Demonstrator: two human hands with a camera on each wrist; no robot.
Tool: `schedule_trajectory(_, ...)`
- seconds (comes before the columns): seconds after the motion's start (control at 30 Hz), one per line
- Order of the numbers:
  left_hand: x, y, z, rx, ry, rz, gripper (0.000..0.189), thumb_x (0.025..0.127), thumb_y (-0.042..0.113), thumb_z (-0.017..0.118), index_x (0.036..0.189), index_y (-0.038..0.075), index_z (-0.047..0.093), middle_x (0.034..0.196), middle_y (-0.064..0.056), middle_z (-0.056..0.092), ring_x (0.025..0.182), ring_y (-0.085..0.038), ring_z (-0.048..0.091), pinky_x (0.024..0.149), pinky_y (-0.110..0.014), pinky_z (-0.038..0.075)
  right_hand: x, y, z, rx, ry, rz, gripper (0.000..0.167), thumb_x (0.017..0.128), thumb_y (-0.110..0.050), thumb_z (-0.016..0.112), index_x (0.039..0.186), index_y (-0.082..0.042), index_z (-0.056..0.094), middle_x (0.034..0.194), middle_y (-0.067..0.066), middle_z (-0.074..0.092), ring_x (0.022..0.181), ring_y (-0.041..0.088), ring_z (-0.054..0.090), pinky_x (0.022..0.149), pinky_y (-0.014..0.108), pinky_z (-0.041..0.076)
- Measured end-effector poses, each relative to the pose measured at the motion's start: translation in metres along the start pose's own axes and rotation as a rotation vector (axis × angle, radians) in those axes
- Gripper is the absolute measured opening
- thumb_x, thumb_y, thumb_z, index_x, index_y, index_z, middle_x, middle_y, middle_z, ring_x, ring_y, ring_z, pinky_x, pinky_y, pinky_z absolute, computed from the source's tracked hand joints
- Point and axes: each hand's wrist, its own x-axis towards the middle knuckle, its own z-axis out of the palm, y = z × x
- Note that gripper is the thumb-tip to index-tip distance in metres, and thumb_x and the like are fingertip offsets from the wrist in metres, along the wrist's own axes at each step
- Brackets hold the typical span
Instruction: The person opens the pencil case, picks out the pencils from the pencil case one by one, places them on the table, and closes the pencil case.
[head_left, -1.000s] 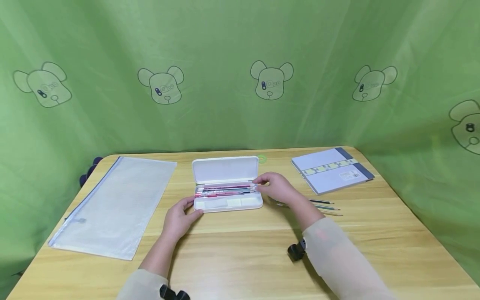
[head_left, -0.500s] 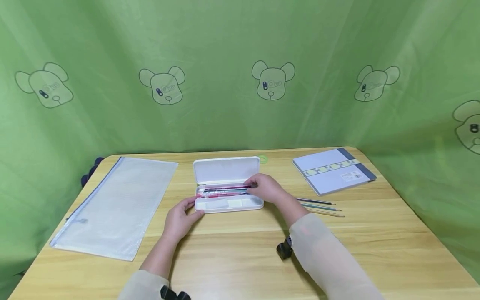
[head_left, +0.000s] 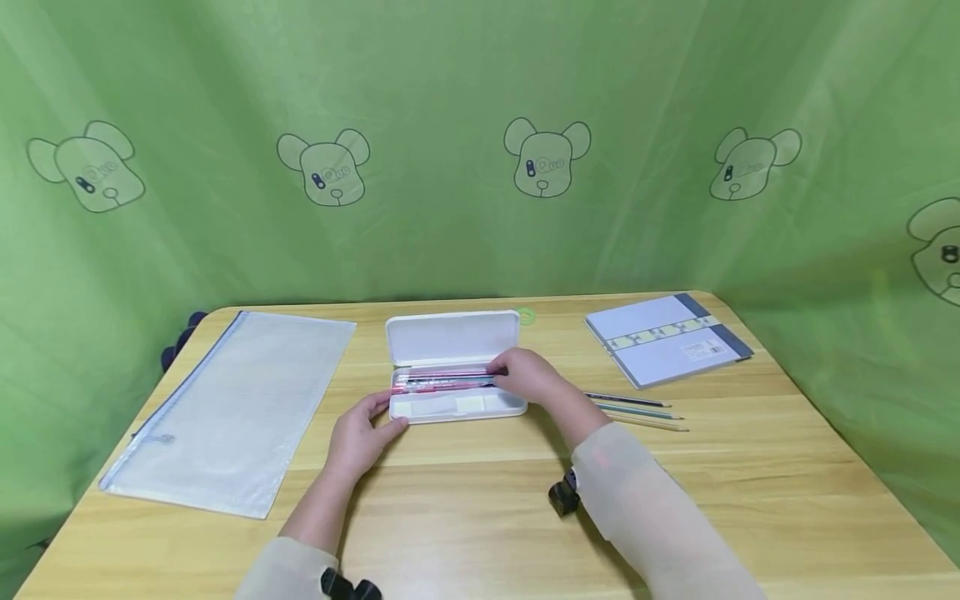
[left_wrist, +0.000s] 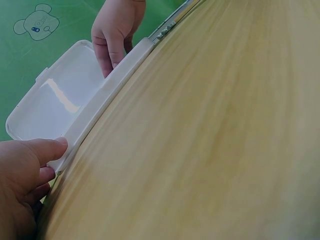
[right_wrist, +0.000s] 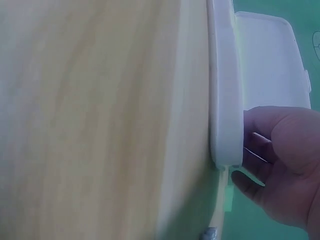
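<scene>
A white pencil case (head_left: 453, 337) lies with its lid raised at the middle of the table. Several pencils (head_left: 442, 382) lie lengthwise inside it, pinkish and dark ones among them. My left hand (head_left: 354, 442) grips the case's left end, its thumb on the front corner, also plain in the left wrist view. My right hand (head_left: 528, 375) reaches into the right end of the case, and its thumb and fingers pinch at the pencils there. In the right wrist view, the case wall (right_wrist: 227, 90) hides these fingertips. Three loose pencils (head_left: 637, 412) rest right of the case.
A translucent zip pouch (head_left: 225, 408) with a blue edge lies flat at the left. At the back right are stacked notebooks (head_left: 663, 342) with a patterned paper band. The wooden table (head_left: 465, 517) meets a green curtain (head_left: 450, 208) behind and at the sides.
My right hand has moved left, from the right edge of the case to over the pencils' right ends. My left hand keeps its grip on the case.
</scene>
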Motion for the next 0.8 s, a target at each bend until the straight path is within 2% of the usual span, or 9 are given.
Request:
schedule_trajectory(0.33, 0.0011, -0.0011, 0.0005, -0.009, -0.006, -0.009, 0.054, 0.086, 0.021, 0.075, 0.133, 0.003, 0.057, 0.132, -0.016, 0.063, 0.135, -0.035, 0.049, 0.118, -0.051, 0.032, 0.0027, -0.0065, 0.0035, -0.036, -0.011, 0.052, 0.03, 0.096, -0.007, 0.057, 0.124, -0.007, 0.067, 0.13, 0.012, 0.066, 0.128, 0.03, 0.056, 0.113, 0.045, 0.042)
schedule_trajectory(0.57, 0.0021, -0.0017, 0.0006, -0.011, -0.004, -0.006, 0.054, 0.086, 0.021, 0.075, 0.133, 0.003, 0.057, 0.132, -0.016, 0.063, 0.135, -0.035, 0.049, 0.118, -0.051, 0.032, 0.005, -0.0078, 0.0032, -0.069, 0.0, 0.048, 0.031, 0.094, -0.006, 0.058, 0.123, -0.009, 0.068, 0.129, 0.009, 0.066, 0.128, 0.028, 0.056, 0.113, 0.043, 0.042)
schedule_trajectory(0.8, 0.001, -0.0019, 0.0005, -0.022, -0.01, -0.013, 0.053, 0.086, 0.021, 0.075, 0.133, 0.003, 0.057, 0.132, -0.017, 0.063, 0.134, -0.035, 0.05, 0.118, -0.051, 0.033, 0.0054, -0.0086, 0.0026, -0.045, -0.011, 0.066, 0.03, 0.094, -0.006, 0.058, 0.122, -0.01, 0.069, 0.129, 0.01, 0.067, 0.127, 0.029, 0.056, 0.113, 0.044, 0.042)
